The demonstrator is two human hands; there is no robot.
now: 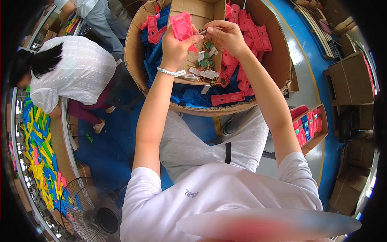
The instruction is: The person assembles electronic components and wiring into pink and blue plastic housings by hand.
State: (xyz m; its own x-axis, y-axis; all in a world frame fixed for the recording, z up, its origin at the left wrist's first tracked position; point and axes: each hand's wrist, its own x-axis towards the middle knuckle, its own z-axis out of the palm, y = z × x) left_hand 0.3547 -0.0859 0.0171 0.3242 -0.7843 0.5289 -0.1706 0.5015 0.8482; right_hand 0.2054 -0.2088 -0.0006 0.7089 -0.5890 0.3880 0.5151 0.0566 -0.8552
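Head view shows my left hand (174, 44) closed around a pink plastic housing (182, 25), thumb across its lower edge and fingers wrapped behind, holding it upright just above the small cardboard box (201, 10). My right hand (226, 35) is beside it, fingertips pinched on something small and thin (a wire or a tiny metal part, I cannot tell which) right at the housing's right edge. The two hands nearly touch.

To do this fit well, I judge that the left hand should keep the housing steady and turned so its open side faces the right fingertips, while the right hand keeps a light pinch near the tip of the small piece so it goes in straight. Bracing both wrists against each other would help, since both arms are stretched well out.

Below the hands, the small box holds loose green circuit boards (207, 62) with white connector pieces (206, 74). It sits inside a large round-walled cardboard bin (135, 52) heaped with pink housings (246, 28) on the right and blue housings (189, 97) towards the left and front. A smaller carton of pink and blue parts (308, 125) stands to my right on the blue floor (105, 145). On my left, another person in a white top (76, 68) bends over a worktop strewn with yellow, blue and green pieces (38, 149); a floor fan (90, 209) stands near my left side.
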